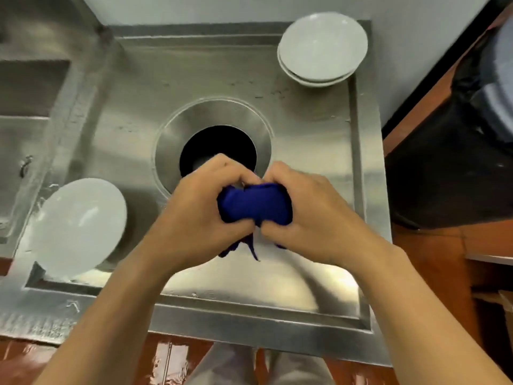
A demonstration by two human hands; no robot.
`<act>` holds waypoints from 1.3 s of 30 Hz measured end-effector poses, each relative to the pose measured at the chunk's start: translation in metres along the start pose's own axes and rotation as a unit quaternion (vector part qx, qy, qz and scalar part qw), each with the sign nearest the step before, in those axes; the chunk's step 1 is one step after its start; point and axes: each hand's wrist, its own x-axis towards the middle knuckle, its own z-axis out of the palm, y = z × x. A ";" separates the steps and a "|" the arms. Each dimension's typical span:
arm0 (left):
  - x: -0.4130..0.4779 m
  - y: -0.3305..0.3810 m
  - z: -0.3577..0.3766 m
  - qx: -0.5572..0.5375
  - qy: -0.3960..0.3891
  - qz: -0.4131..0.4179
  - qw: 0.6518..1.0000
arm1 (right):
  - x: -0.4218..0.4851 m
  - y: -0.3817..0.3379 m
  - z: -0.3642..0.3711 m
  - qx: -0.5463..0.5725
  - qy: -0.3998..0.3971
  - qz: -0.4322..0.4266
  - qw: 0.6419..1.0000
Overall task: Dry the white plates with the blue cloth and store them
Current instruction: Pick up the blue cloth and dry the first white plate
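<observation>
Both hands, left hand [194, 215] and right hand [313, 215], clench the bunched blue cloth [254, 205] over the steel counter [125, 129], seemingly wringing it; next, reach for the plate [79, 227] at the near-left corner, stacked plates [322, 48] waiting far-right.

blue cloth [254, 205] mostly hidden in hands | lower plate [319, 79] mostly covered

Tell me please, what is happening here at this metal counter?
A person is squeezing a bunched blue cloth between the left hand and the right hand, over the round opening in the steel counter. No plate is being dried right now. One white plate lies near the left edge, and a stack of white plates sits at the far right corner.
</observation>
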 end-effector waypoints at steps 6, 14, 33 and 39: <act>-0.050 0.024 -0.109 0.014 0.215 0.069 0.974 | 0.044 -0.109 0.016 0.089 0.098 -0.104 0.986; -0.112 -0.037 -0.192 -0.039 0.325 0.044 0.944 | 0.101 -0.195 0.100 0.190 0.107 -0.110 0.970; -0.134 -0.329 -0.160 0.015 0.196 -0.331 0.923 | 0.194 -0.118 0.264 0.132 0.242 0.067 0.959; -0.132 -0.354 -0.144 -0.196 0.195 -0.465 0.841 | 0.198 -0.105 0.269 0.095 0.246 0.087 0.961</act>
